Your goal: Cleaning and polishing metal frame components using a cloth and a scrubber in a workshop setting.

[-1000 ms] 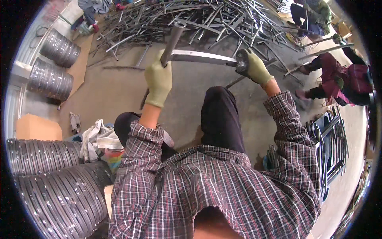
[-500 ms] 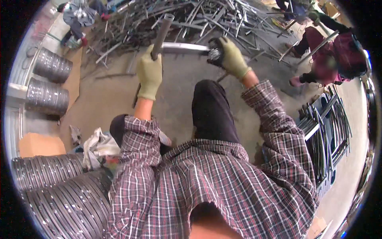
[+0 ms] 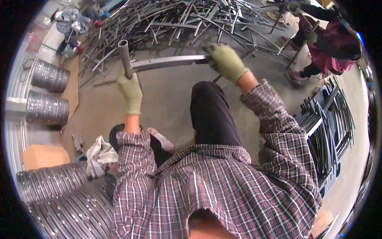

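My left hand [image 3: 129, 92], in a yellowish-green glove, is closed round a grey round metal tube [image 3: 125, 57], tilted slightly with its hollow end up. From the tube a silvery flat metal bar [image 3: 167, 61] runs to the right, slightly curved in this view; the joint between them is partly behind my fingers. At the bar's far end my gloved right hand [image 3: 227, 63] is closed round a dark pad [image 3: 213, 59]. Motion smears those fingertips, and the pad is mostly hidden.
A wide heap of loose metal bars [image 3: 187, 20] covers the floor ahead. Banded coils [image 3: 49, 107] stand at the left, larger ones [image 3: 71, 203] near my left arm. Stacked dark frames [image 3: 326, 131] lie at the right. One co-worker [image 3: 326, 44] is at far right, another [image 3: 71, 24] far left.
My left hand has moved left and toward me with the tube, so more of the bar shows. My right hand stays near the same spot; silvery strands seen earlier on the pad are hidden.
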Tool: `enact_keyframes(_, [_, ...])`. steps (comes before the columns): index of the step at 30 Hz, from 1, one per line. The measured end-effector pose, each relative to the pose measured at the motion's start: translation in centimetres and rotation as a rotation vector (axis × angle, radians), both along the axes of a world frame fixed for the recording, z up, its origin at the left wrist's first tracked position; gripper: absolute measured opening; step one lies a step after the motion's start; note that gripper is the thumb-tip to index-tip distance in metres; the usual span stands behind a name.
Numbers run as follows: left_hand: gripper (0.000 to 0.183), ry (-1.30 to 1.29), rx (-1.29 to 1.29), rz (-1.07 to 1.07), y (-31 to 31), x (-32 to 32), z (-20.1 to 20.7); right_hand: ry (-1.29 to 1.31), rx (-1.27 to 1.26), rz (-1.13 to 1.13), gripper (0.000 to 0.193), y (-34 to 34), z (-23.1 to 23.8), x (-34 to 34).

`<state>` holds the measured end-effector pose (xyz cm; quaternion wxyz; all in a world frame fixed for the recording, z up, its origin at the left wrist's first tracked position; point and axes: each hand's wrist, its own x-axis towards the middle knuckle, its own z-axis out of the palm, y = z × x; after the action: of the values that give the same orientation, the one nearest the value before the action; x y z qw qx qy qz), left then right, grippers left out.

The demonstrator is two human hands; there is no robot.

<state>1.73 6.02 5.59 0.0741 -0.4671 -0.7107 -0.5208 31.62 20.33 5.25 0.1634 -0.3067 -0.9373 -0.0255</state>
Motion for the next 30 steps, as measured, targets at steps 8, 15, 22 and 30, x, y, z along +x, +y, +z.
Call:
enact_keyframes(8, [0.026,-0.047,-0.103,0.049,-0.7,2.0,0.5,0.13,-0.198,0.055,0.064,3.4,-3.1,3.8])
enact_keyframes(15, [0.028,-0.053,-0.096,0.068,-0.9,0.4,-0.4,0.022,0.203,0.101,0.063,3.5,-2.6,3.7])
enact_keyframes(22, [0.031,-0.161,-0.032,-0.041,-2.3,0.0,-1.1,-0.19,0.315,-0.139,0.056,5.2,-0.9,5.5])
enact_keyframes(30, [0.03,-0.238,-0.018,-0.068,-2.6,-0.5,-1.4,-0.298,0.096,-0.087,0.036,4.9,-1.6,3.5])
